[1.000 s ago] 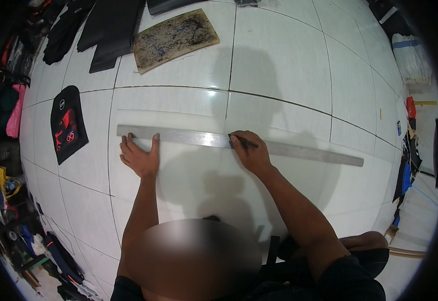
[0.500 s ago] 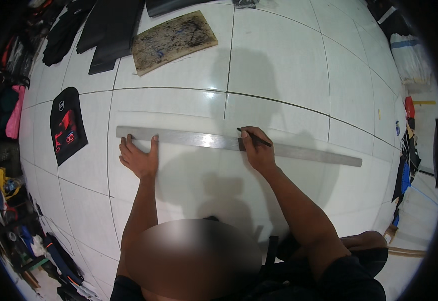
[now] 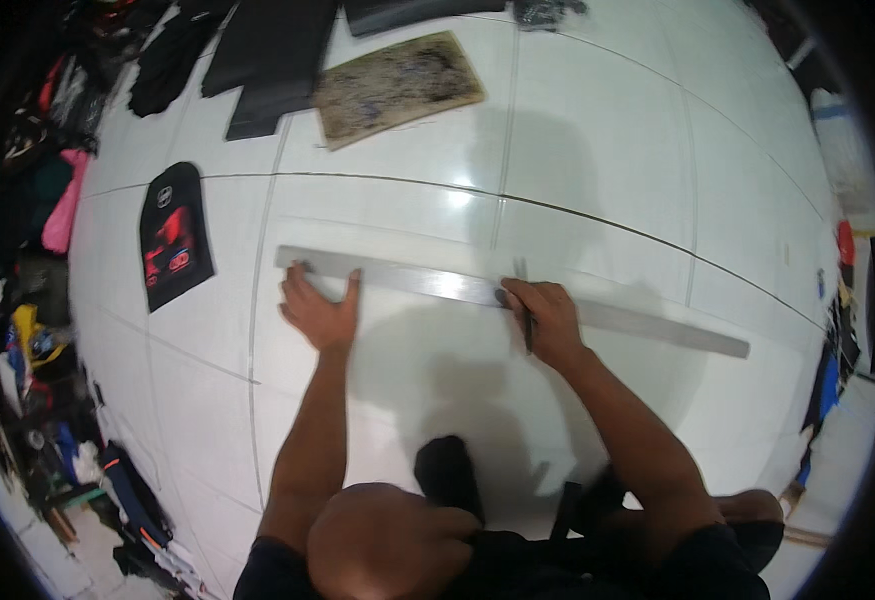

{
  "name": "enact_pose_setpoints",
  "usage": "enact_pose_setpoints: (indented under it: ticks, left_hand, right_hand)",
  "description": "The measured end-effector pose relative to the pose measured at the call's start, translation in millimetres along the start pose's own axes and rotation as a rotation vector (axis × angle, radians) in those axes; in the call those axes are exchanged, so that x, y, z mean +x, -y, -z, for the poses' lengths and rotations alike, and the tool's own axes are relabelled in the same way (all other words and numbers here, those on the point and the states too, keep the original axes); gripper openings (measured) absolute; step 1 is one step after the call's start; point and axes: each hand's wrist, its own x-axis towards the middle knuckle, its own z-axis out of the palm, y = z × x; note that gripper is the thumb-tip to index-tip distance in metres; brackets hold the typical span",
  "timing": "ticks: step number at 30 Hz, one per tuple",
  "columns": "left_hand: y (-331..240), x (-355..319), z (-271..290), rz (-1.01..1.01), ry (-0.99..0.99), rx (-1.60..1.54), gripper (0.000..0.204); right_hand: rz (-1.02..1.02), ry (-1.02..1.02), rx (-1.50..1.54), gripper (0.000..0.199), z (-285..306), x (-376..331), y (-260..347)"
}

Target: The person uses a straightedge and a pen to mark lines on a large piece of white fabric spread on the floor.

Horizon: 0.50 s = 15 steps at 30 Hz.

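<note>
A long flat metal ruler lies across a pale sheet on the white tiled floor. My left hand rests near the ruler's left end, fingers spread, with fingertips and thumb on its lower edge. Past the ruler's middle, my right hand is closed round a dark pen. The pen slants down below the fingers, and its tip is hard to make out. The knuckles of this hand lie over the ruler and hide part of it.
A black printed fabric piece lies left of the ruler. Farther off are a stained board and black sheets. Clutter, including a pink item, lines the left side. My dark-covered foot is near the sheet.
The view has shifted, so the scene sits farther right. In my right hand the pen has turned from pointing up over the ruler to slanting downward. My left hand keeps its place on the ruler.
</note>
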Motion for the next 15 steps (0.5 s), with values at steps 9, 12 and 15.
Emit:
enact_pose_setpoints:
  ticks: [9,12,15]
  left_hand:
    - [3,0,1,0.008,-0.010,-0.142,0.076]
    - [22,3,-11,-0.030,-0.126,-0.190,0.063]
    - [23,0,-16,-0.027,-0.229,-0.436,0.059]
  right_hand:
    - [0.171,0.243,-0.414,0.018,30,-5,-24]
    - [0.288,0.225,-0.407,0.019,34,3,-28]
    - [0.272,0.359,-0.390,0.027,61,-1,-37]
